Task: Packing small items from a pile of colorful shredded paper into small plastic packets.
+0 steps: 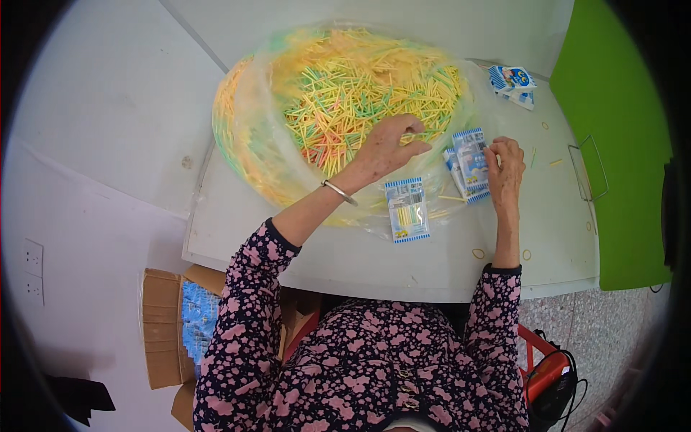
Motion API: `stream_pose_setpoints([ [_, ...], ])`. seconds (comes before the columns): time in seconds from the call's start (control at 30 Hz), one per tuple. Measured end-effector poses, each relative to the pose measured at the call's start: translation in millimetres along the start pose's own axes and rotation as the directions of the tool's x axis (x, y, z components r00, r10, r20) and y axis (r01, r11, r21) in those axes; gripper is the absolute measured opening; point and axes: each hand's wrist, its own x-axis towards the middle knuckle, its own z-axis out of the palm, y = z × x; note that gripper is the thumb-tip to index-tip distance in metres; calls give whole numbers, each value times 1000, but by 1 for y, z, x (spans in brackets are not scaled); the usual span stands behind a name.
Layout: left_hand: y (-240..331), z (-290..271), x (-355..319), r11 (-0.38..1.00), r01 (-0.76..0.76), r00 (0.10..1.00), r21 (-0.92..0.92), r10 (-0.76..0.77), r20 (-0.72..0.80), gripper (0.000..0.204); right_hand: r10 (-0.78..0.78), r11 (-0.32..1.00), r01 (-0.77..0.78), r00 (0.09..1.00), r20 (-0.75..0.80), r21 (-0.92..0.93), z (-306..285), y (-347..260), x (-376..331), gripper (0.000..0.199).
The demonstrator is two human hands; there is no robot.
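If the left hand, fingers parted, sweeps wide, sticks could spill from the bag; whether the right hand grips the packets, I cannot tell.

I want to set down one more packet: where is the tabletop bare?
Bare: the front strip of table, between the lone packet and near edge, left of the rubber bands. Crowded: back middle, under the bag of sticks, and around the overlapping packets by the right hand.

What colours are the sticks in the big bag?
The sticks are mostly yellow, some green and pink; head view.
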Motion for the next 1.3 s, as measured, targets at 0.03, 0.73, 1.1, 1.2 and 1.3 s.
stream_pose_setpoints([
  [0.03,2,4,5,999,-39,998,21,39,-50,33,-3,1000,3,1000,-5,-4,-5,-5,5,8],
  [0.73,33,35,30,984,-37,974,-177,-4,-225,13,-70,960,-13,955,287,280,-21,-45,24,19],
  [1.1,60,28,43,932,-350,762,94,342,-550,13,-130,911,105,991,37,399,-41,-62,55,13],
  [1.2,53,24,44,918,-376,770,129,387,-507,14,-296,933,265,949,104,243,-46,-62,61,12],
  [1.3,45,18,44,907,-399,791,135,415,-450,15,-166,930,82,963,210,357,-44,-72,60,13],
])
